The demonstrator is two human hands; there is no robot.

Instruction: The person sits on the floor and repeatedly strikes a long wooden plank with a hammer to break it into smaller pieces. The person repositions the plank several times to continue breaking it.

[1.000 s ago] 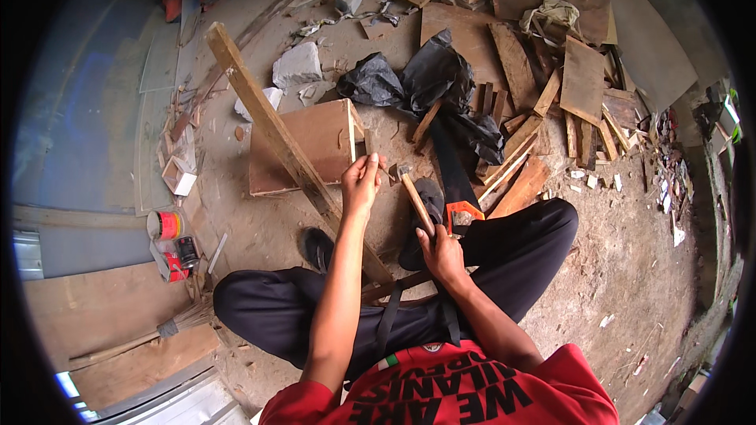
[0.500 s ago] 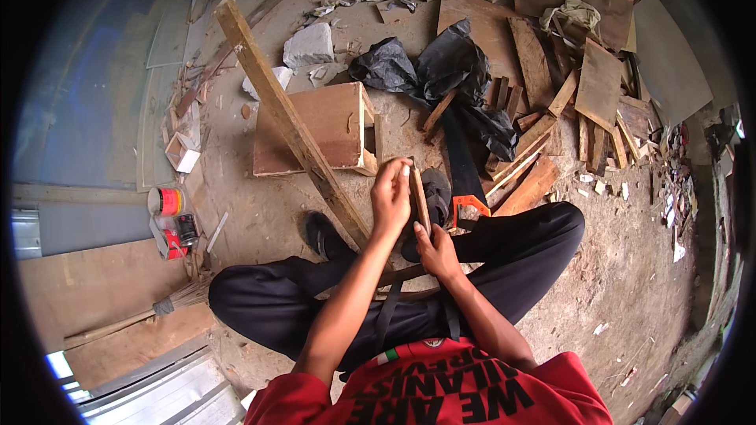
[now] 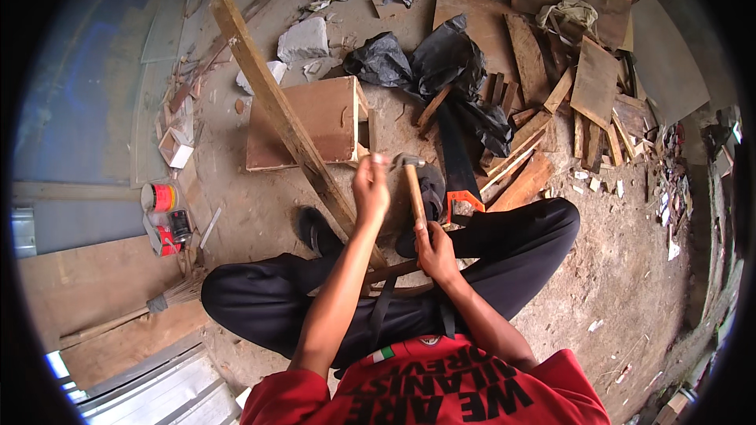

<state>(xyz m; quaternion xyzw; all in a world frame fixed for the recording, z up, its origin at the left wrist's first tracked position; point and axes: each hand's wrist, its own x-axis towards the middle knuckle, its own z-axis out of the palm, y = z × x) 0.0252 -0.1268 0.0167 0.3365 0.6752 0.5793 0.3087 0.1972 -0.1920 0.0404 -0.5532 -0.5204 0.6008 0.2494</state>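
Observation:
My right hand (image 3: 438,255) is wrapped round the lower wooden handle of a claw hammer (image 3: 415,195), whose metal head points away from me. To the left of that head, my left hand (image 3: 371,190) is raised with its fingers curled together. They are slightly blurred, and what they hold, if anything, I cannot make out. A long wooden beam (image 3: 272,102) slants from beside my legs toward the far left. It crosses in front of a brown wooden box (image 3: 315,114) with an opening on its right side.
A handsaw with an orange handle (image 3: 463,203) lies by my right knee, partly under black plastic (image 3: 449,55). Scrap boards (image 3: 596,83) pile up at the far right. White blocks (image 3: 304,39) lie beyond the box. Cans (image 3: 161,197) and a broom (image 3: 175,296) are at left.
My left hand has come off the hammer's upper end and moved left, its fingers curling. The hammer has turned in my right hand, so its head now shows.

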